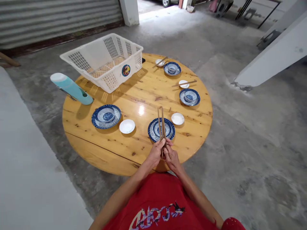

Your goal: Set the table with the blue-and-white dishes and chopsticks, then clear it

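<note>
My left hand (155, 153) and my right hand (172, 159) meet at the near edge of the round wooden table (144, 95). Both are closed round the lower ends of a pair of brown chopsticks (161, 123), which point away from me over a blue-and-white plate (150, 131) with a small bowl (159, 129) on it. A small white dish (177, 118) lies just right of that plate, and another white dish (127, 126) lies to its left.
Three more blue plate-and-bowl sets (106, 116) (189, 96) (172, 68) sit round the table, two with chopsticks (184, 83) laid on small white dishes. A white plastic basket (105, 60) and a lying teal bottle (70, 88) occupy the far left. Concrete floor surrounds the table.
</note>
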